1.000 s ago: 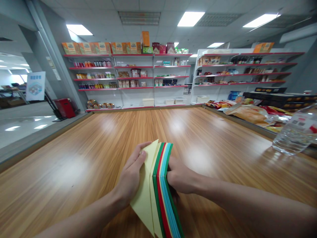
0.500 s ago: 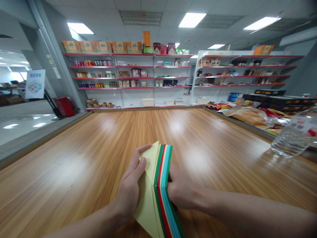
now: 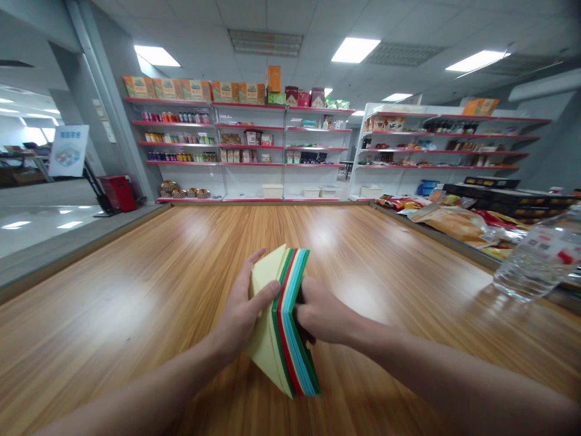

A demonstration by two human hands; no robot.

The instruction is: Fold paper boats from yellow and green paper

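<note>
A bent stack of coloured paper (image 3: pixel 290 330) stands above the table (image 3: pixel 149 266) in front of me. Its left face is pale yellow, and the edge towards me shows green, red, cream and light blue layers with a crease partway along. My left hand (image 3: pixel 247 306) is closed on the stack's left side, its thumb lying over the yellow face close to the layered edge. On the opposite side, my right hand (image 3: pixel 320 312) presses its curled fingers against the green outer layer; the fingertips are partly hidden behind the stack.
A clear plastic bottle (image 3: pixel 529 260) stands at the right. Packaged snacks (image 3: pixel 454 223) and black boxes (image 3: pixel 508 203) lie beyond the table's right rim. Shelves of goods (image 3: pixel 249 145) line the back. A red box (image 3: pixel 118 194) and a sign (image 3: pixel 68 150) stand at the left.
The stack and both hands have moved up and away from me, slightly left. My left thumb has shifted from the yellow face towards the layered edge. The camera has tilted a little.
</note>
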